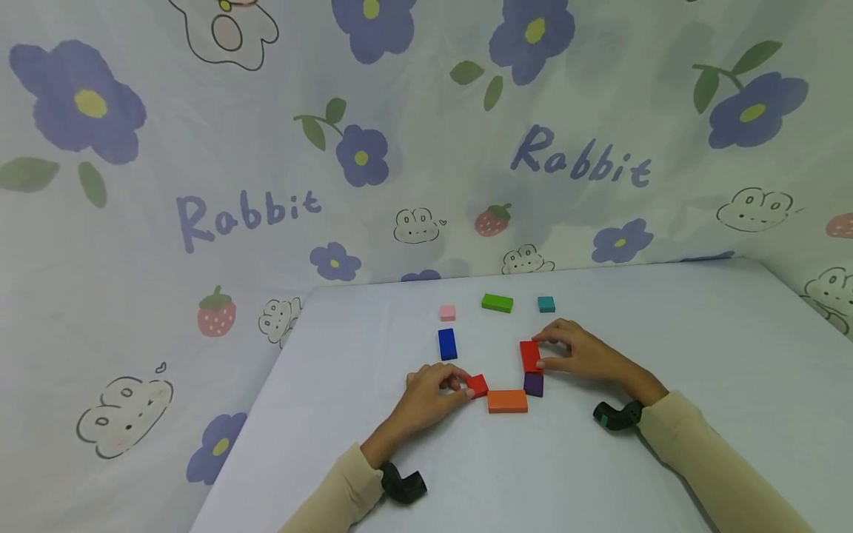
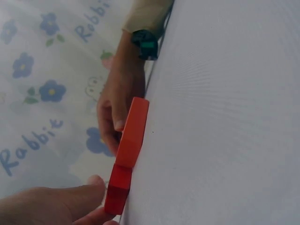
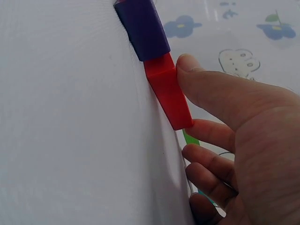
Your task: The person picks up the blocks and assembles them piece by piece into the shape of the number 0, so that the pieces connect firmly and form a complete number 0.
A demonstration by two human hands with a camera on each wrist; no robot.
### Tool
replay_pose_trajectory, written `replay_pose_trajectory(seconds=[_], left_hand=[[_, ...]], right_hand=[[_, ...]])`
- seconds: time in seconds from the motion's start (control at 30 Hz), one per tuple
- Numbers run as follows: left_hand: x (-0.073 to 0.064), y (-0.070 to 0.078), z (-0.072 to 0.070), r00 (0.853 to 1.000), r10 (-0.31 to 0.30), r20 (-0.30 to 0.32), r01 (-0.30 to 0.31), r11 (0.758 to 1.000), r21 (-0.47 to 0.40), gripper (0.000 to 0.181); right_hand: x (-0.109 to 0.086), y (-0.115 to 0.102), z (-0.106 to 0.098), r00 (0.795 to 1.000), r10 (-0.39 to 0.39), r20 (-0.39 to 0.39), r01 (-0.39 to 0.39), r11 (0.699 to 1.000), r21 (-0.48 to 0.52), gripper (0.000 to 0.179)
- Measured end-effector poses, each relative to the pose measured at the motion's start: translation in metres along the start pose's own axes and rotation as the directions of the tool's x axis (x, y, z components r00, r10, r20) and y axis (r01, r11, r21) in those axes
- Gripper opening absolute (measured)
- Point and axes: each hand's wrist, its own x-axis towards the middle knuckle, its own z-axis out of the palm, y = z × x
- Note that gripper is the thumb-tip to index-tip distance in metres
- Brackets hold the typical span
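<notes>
My left hand [image 1: 433,396] pinches a small red block [image 1: 477,386] between thumb and fingers, its corner close to the left end of an orange block [image 1: 508,401]. In the left wrist view the red block [image 2: 118,190] overlaps the end of the orange block [image 2: 133,133]. My right hand [image 1: 580,354] holds a longer red block [image 1: 530,356] lengthwise, thumb at the near end and index finger at the far end. That block's near end meets a dark purple block [image 1: 534,384], which stands by the orange block's right corner. In the right wrist view the other fingers curl loosely.
A blue block [image 1: 447,344] lies beyond my left hand. Farther back on the white table [image 1: 373,318] are a pink block [image 1: 448,312], a green block [image 1: 497,303] and a teal block [image 1: 546,304]. A patterned cloth [image 1: 400,178] hangs behind the table.
</notes>
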Motion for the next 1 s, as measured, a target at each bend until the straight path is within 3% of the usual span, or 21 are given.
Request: replay_pose_trajectory(seconds=[0.17,0.3,0.4,0.5,0.73,1.0], left_hand=[[0.001,-0.005,-0.011,0.998,-0.069,0.006,0.069,0.989,-0.129,0.028],[0.008,-0.014,-0.03,0.989,-0.131,-0.065,0.109,0.958,-0.264,0.029],[0.015,-0.024,-0.042,0.984,-0.138,-0.112,0.107,0.963,-0.246,0.027],[0.02,-0.032,-0.049,0.981,-0.157,-0.11,0.134,0.972,-0.191,0.029],[0.035,-0.038,-0.05,0.975,-0.221,-0.026,0.216,0.969,-0.121,0.044],[0.051,-0.046,-0.051,0.987,-0.153,0.039,0.155,0.986,-0.06,0.055]], right_hand=[[-0.002,0.001,0.002,1.0,-0.009,-0.01,0.009,1.0,0.0,0.048],[-0.001,0.001,0.002,1.0,-0.002,-0.014,0.002,1.0,0.003,0.05],[-0.001,0.001,0.001,1.0,0.01,-0.01,-0.01,1.0,-0.002,0.052],[0.0,0.001,-0.001,1.0,0.019,-0.003,-0.019,1.0,0.004,0.053],[0.001,0.002,-0.003,1.0,0.018,-0.005,-0.018,1.0,0.001,0.051],[0.001,0.004,0.0,1.0,0.005,0.002,-0.005,1.0,0.007,0.051]])
